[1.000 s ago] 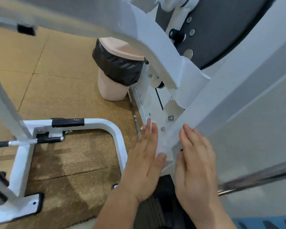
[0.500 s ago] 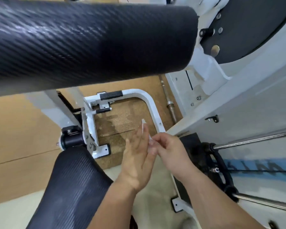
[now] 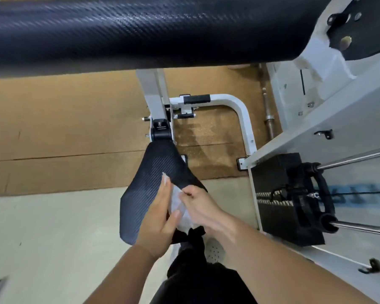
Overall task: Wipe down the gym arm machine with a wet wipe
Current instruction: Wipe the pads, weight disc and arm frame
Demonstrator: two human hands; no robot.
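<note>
Wipe [image 3: 177,205] now over seat [image 3: 148,185] — pinched.

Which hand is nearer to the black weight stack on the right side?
Right. The right hand pinches the wipe on the side toward the weight stack; the left hand holds the wipe on the far side, over the seat.

Fig. 1. 1 head-worn wide-angle view, facing steeply down past the black roller pad [image 3: 140,29], close at the top edge, onto the seat [image 3: 145,194] and floor [image 3: 53,132] below.
</note>
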